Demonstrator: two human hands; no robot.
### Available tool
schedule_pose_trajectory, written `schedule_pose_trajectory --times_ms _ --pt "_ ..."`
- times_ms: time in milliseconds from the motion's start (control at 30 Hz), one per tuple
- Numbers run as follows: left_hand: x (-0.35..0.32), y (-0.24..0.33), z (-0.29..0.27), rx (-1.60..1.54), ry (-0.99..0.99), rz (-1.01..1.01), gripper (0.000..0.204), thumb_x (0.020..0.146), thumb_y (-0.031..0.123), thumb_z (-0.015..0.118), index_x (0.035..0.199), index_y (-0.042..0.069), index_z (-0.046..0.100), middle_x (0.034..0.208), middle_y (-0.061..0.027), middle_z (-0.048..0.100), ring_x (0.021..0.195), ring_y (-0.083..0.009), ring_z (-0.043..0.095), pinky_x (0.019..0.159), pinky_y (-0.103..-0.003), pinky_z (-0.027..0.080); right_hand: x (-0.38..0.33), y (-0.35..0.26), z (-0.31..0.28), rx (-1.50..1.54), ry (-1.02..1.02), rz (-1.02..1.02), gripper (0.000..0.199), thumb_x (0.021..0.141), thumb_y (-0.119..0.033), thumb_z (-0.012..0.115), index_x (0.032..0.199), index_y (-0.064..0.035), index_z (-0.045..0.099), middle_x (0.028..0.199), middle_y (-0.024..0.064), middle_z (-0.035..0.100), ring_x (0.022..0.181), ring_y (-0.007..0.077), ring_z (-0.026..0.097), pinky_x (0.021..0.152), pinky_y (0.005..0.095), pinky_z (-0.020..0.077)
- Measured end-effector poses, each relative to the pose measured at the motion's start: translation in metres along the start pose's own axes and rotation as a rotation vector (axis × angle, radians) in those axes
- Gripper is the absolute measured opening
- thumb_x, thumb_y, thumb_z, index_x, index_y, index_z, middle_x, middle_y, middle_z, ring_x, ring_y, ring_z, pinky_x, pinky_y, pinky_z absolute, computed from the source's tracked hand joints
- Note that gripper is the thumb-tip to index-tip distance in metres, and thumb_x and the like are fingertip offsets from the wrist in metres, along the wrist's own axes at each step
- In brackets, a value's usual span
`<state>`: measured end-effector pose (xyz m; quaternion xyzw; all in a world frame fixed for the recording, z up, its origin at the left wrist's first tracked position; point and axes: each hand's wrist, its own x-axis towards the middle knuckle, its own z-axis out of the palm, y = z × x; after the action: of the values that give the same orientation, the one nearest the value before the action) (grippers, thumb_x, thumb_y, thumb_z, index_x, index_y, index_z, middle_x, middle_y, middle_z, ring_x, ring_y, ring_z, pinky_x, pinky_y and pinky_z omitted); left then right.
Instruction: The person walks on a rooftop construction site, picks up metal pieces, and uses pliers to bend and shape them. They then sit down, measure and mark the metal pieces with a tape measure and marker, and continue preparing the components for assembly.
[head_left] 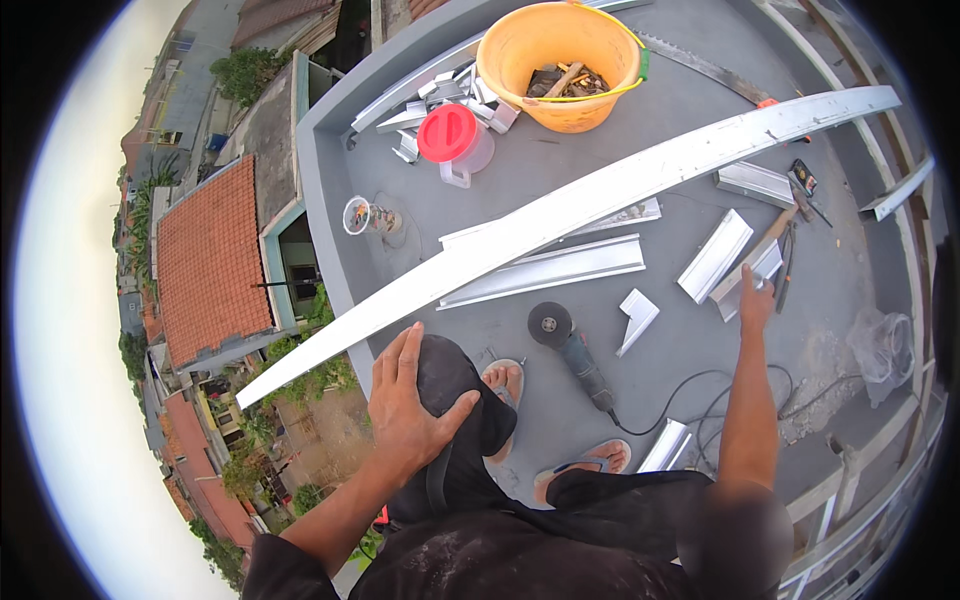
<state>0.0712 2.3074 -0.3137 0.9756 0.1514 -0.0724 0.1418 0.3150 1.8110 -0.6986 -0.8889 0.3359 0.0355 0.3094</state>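
- Looking down in the head view, I see a low gray wall (325, 210) edging the floor (690, 340) on my left and ahead, with roofs and greenery beyond.
- On my right, a pale metal frame (885, 160) borders the floor.
- A long silvery strip (580, 215) slants across in front of me, its left end showing past the wall, its right end in front of the frame.
- Gray floor shows between the angle grinder (585, 368) near my feet and the short channel pieces to its right; the grinder's cable (645, 431) loops toward my right forearm.
- Farther ahead are an orange bucket (575, 118) and a red-lidded jug (448, 133).
- My left hand (410, 405) rests on my raised knee (445, 370), fingers slightly spread, thumb well apart, holding nothing.
- My right hand (757, 303) reaches out to a short channel piece (729, 297), index finger extended over it; I cannot tell whether the other fingers grip it.
- Just left of that piece lies another channel (714, 256).
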Motion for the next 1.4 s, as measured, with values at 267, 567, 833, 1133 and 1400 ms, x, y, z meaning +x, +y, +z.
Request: schedule_pose_trajectory --times_ms 267,567,833,1133,1400 --pt "0.002 0.025 0.032 -0.058 0.151 0.025 0.102 0.078 0.035 0.092 0.16 0.002 0.043 0.152 -0.0257 0.051 0.142 -0.0453 0.048 0.118 -0.054 0.04 0.02 -0.001 0.004 -0.109 0.016 0.109 0.123 0.077 -0.057 0.09 0.158 0.0131 0.03 0.153 0.0388 0.049 0.143 0.0508 0.051 0.12 0.0525 0.0435" --pt "0.036 0.103 0.033 -0.384 0.124 0.422 0.108 0.084 0.051 0.09 0.164 0.001 0.036 0.167 -0.028 0.034 0.151 -0.0453 0.039 0.122 -0.057 0.035 -0.107 -0.1 -0.11 0.602 -0.341 -0.18 0.13 0.082 -0.046 0.091 0.169 0.008 0.011 0.159 0.0386 0.042 0.146 0.0418 0.05 0.119 0.0445 0.0438" --pt "0.106 0.198 0.115 -1.452 -0.661 -0.048 0.069 0.104 0.031 0.067 0.158 -0.002 0.039 0.146 -0.0254 0.058 0.132 -0.0398 0.062 0.11 -0.056 0.053 -0.203 -0.148 -0.2 0.782 -0.749 -0.681 0.085 0.108 -0.049 0.061 0.167 0.0027 0.027 0.147 0.0312 0.06 0.134 0.0406 0.062 0.113 0.0457 0.0472" --pt "0.08 0.182 0.124 -1.507 -0.918 -0.016 0.063 0.096 0.023 0.067 0.143 -0.015 0.048 0.128 -0.0306 0.067 0.116 -0.0449 0.072 0.096 -0.056 0.063 0.029 0.061 -0.078 -0.232 0.282 -0.176 0.048 0.095 -0.024 0.076 0.133 -0.0028 0.055 0.133 0.0208 0.06 0.128 0.0418 0.058 0.098 0.0549 0.0544" --pt "0.072 0.168 0.12 -1.668 -0.962 0.076 0.072 0.105 0.045 0.067 0.147 -0.01 0.046 0.137 -0.033 0.062 0.118 -0.0462 0.07 0.095 -0.06 0.063 0.078 0.097 -0.049 -0.326 0.34 -0.123 0.029 0.104 -0.027 0.06 0.121 -0.0039 0.055 0.11 0.0184 0.066 0.1 0.0332 0.069 0.078 0.0499 0.0601"
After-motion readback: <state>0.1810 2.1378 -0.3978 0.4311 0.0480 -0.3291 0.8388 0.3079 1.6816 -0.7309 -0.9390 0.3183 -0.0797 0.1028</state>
